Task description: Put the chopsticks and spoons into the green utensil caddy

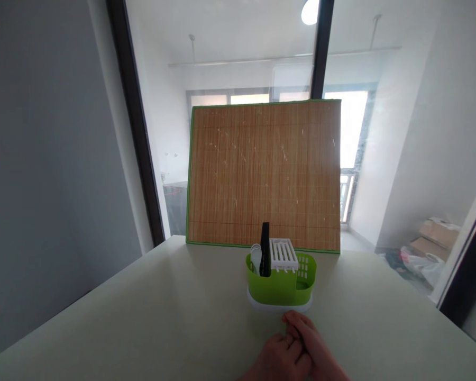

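Note:
Near the front of the table my left hand (283,359) is closed, its fingers curled in. Against it lies my right hand (310,334), also closed, with the fingers pressed together and touching the left one. No object shows in either hand. Just beyond them stands a green cutlery holder (277,290) on a white base, apart from the hands. Pale spoons (256,255) and black chopsticks (265,250) stand upright in its left part. A white slotted rack (283,255) tops its middle, and its right part has a perforated wall.
A bamboo mat (265,174) with green edging stands upright at the back of the pale table (162,307). Behind it is a glass partition with dark frames. Cardboard boxes (438,235) and plastic bags lie on the floor at the right.

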### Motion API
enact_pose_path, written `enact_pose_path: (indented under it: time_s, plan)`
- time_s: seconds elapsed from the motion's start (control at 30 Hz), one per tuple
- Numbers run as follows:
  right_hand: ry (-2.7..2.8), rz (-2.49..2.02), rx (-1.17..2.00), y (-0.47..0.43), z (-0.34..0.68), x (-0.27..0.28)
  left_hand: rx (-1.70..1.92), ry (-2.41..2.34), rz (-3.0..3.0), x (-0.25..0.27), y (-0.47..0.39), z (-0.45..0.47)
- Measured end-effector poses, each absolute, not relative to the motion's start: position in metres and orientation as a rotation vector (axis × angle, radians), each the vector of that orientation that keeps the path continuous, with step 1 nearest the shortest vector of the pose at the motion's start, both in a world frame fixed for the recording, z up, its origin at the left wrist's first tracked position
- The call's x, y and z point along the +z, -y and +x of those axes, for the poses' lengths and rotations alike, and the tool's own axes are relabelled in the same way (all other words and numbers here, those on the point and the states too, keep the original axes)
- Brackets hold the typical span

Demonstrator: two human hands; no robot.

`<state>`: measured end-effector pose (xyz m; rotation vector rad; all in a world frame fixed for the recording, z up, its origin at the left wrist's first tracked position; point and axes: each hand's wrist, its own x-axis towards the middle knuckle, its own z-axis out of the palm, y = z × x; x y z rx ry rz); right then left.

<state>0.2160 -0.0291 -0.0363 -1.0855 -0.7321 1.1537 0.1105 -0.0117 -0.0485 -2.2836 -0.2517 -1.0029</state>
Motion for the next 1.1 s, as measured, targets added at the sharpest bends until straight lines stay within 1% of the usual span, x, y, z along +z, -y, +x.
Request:
enact_pose_path:
  time_s: [0.2, 0.37, 0.57, 0.73, 1.0, 1.1]
  plan:
    - [0.727, -1.057, 1.143, 0.030, 0.212, -0.029, -1.132, 0.247, -2.254, -0.045, 0.013, 0.109]
    - [0.735, -1.034, 1.159, 0.031, 0.211, -0.022, -1.139, 0.261, -2.295, -0.044, 0.014, 0.109]
    - [0.717, -0.907, 1.272, 0.031, 0.209, -0.020, -1.141, 0.231, -2.314, -0.042, 0.015, 0.108]
    - [0.681, -0.901, 1.262, 0.032, 0.207, -0.021, -1.156, 0.215, -2.308, -0.040, 0.016, 0.107]
    - [0.719, -0.980, 1.189, 0.030, 0.209, -0.027, -0.886, 0.255, -2.512, -0.038, 0.018, 0.100]
    - [0.799, -0.991, 1.138, 0.033, 0.211, -0.023, -0.905, 0.216, -2.596, -0.014, 0.022, 0.096]
